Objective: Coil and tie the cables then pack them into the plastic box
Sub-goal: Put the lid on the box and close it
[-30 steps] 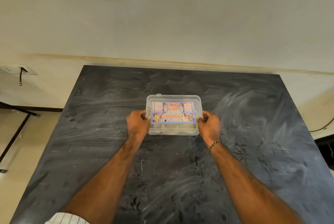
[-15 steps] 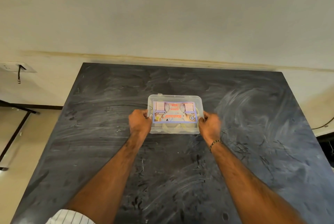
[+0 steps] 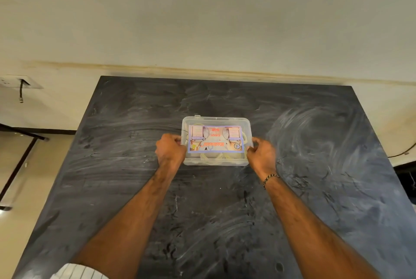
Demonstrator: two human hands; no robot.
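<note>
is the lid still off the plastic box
No, the labelled lid sits closed on the plastic box, with the left hand and right hand gripping its two short ends.

Plain room: dark slate table (image 3: 315, 188), wall socket (image 3: 15, 81).

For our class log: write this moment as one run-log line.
stage: closing box | left hand: grips box's left end | right hand: grips right end | plastic box: lid on, on table | cables: inside
</note>
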